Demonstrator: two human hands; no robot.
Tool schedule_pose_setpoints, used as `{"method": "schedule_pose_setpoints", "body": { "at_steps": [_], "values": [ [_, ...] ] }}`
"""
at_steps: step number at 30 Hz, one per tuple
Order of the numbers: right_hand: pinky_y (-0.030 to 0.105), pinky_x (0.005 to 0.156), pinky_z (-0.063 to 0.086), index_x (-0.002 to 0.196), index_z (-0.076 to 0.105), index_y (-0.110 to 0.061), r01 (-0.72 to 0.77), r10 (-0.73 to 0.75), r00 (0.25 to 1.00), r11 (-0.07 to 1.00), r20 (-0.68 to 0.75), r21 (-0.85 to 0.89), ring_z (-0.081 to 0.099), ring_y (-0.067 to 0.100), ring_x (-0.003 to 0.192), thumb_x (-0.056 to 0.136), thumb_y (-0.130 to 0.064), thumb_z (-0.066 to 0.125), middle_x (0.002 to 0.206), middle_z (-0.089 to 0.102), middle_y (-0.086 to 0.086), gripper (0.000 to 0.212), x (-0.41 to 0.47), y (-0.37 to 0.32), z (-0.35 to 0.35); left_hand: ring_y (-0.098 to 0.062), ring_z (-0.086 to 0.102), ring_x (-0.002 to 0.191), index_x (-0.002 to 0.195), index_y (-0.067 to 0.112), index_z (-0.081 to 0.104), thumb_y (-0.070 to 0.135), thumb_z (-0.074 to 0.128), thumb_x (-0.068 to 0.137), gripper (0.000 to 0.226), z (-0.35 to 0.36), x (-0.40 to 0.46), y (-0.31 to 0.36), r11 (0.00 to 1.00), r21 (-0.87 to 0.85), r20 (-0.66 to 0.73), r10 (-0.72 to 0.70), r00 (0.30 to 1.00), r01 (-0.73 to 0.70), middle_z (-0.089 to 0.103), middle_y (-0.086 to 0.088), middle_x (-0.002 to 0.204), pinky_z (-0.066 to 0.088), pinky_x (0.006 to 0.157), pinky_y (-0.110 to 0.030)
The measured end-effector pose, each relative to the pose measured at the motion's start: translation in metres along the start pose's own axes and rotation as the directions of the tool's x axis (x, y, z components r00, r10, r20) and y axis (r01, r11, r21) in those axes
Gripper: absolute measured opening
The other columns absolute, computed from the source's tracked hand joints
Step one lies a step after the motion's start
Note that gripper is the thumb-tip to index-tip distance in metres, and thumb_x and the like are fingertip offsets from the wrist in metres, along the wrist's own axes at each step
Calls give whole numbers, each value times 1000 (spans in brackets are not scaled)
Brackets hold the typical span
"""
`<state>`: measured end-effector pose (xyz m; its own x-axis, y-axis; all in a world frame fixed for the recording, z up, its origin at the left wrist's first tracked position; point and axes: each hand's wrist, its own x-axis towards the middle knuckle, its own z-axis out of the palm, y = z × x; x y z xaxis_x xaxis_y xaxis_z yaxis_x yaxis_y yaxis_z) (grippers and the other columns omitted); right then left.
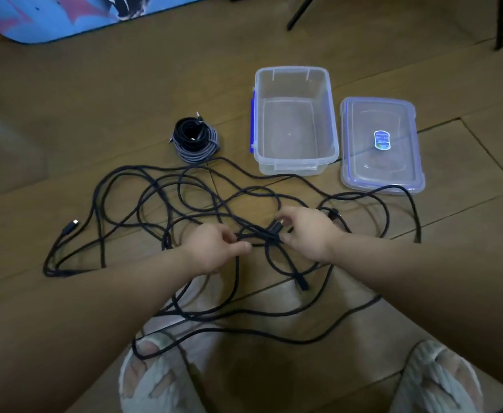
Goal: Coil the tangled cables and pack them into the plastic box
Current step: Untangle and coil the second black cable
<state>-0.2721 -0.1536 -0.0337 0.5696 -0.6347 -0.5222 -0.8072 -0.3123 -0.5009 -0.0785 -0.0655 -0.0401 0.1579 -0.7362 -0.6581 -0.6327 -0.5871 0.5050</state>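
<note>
Here, at the centre of the frame, the left hand (214,248) is pinching a strand of the tangled black cable (155,198), while the right hand (307,234) is gripping a connector end of it between fingers and thumb. The loose loops are sprawling across the wooden floor (95,99) from left to right. Above them, a coiled cable bundle (195,140) is lying just left of the open plastic box (293,120); its lid (381,144) is sitting at the box's right.
</note>
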Motion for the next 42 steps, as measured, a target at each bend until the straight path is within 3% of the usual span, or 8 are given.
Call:
{"method": "schedule_pose_setpoints", "body": {
  "at_steps": [5,8,14,19,24,28,33,42],
  "values": [
    [38,98,49,149,31,-33,203,-181,977,953,115,-223,54,28,119,91,-4,55,145,33,3,70,13,-40,16,-8,64,78,97,26,66,27,67,92,5,-22,-14,-18,983,-173,-117,50,992,-70,69,4,91,49,61,-15],
    [30,92,49,135,52,-19,284,-198,951,859,235,-426,57,22,111,94,-11,54,135,44,7,42,22,-56,30,-9,65,91,93,32,63,22,65,93,11,-27,-20,-48,971,-236,-166,-3,986,-37,68,5,95,52,74,-18],
    [33,85,47,127,53,-14,154,-119,988,864,103,-479,54,27,112,89,-5,51,134,44,12,39,49,-126,15,2,58,83,115,27,62,20,57,98,20,-59,-32,-100,952,-306,-403,-129,906,-1,60,15,97,43,63,-6],
    [40,88,51,139,46,-21,348,-357,933,858,47,-377,55,31,112,89,0,48,132,43,7,54,68,-207,39,-29,51,123,132,27,58,24,57,95,37,-95,-36,-170,953,-210,-650,-302,697,217,47,-9,139,41,105,-37],
    [36,98,49,149,33,-29,350,-337,935,927,110,-132,53,26,121,94,-3,44,141,43,2,62,93,-250,96,-36,60,111,138,29,49,24,52,95,43,-107,-37,-227,681,-704,-507,-680,530,199,47,-14,137,48,103,-46],
    [31,91,53,148,34,-32,253,-250,963,967,104,-13,55,21,120,96,-2,45,146,45,2,61,104,-264,128,-31,64,103,142,14,43,-1,55,91,55,-115,-35,-251,341,-939,-255,-766,590,36,62,-13,116,56,89,-43],
    [29,85,55,146,38,-34,218,-224,969,973,100,73,59,18,115,96,-2,46,143,50,-1,60,104,-273,146,-20,66,79,97,3,65,-2,55,93,11,-114,-41,-250,-17,-991,-77,-752,655,-135,68,-12,86,52,52,-23],
    [25,92,44,140,47,-26,279,-282,959,951,5,134,57,17,116,99,-18,50,132,58,0,42,91,-264,102,-19,67,85,93,14,55,1,55,95,13,-132,-57,-190,133,-985,-157,-402,902,-112,71,-7,88,52,75,-28]
  ]
}}
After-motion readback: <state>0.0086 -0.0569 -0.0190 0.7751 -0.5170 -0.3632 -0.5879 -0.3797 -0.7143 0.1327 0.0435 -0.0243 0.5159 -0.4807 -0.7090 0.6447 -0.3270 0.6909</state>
